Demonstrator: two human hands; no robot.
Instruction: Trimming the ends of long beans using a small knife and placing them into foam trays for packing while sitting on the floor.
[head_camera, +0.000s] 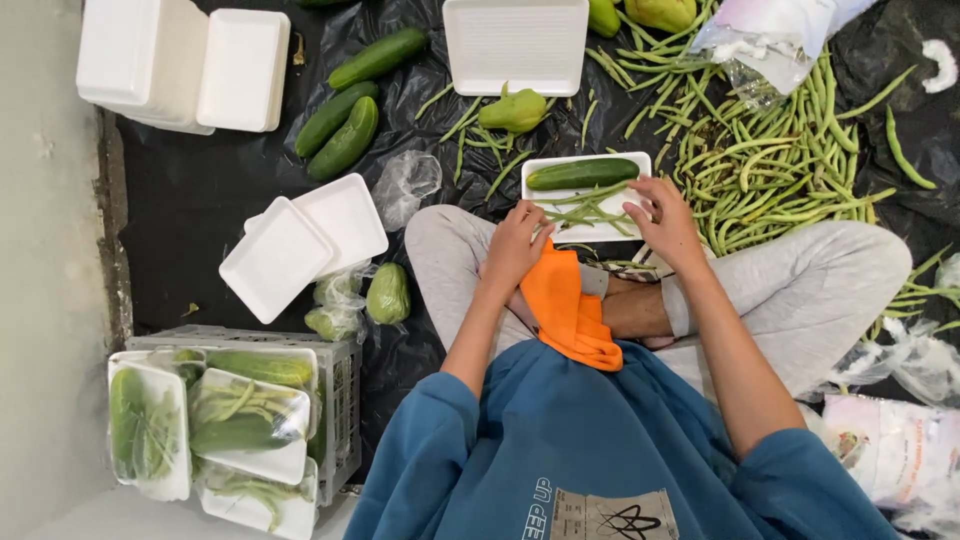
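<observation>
A white foam tray (560, 166) is held on the lap of a seated person, just in front of the crossed legs. Its near left corner is gripped by the left hand (515, 245), the fingers curled over the rim; its right edge is gripped by the right hand (668, 222), the fingers spread and bent over the tray's side. On the tray, one cucumber (582, 173) is laid lengthwise along the far edge, and a small bunch of green beans (592, 212) is laid beside it, too tangled to be counted. An orange cloth (566, 310) is draped over the lap, just below the left hand. Beyond the tray, one empty tray (515, 42) is seen on the black sheet (190, 190), with one pale green gourd (514, 111) between the two trays. Three loose cucumbers (345, 110) are grouped to the left. A large heap of beans (770, 160) is spread to the right. Two empty trays (300, 240) are overlapped at the left, and wrapped, filled trays (215, 430) are stacked on a grey crate (340, 400).
</observation>
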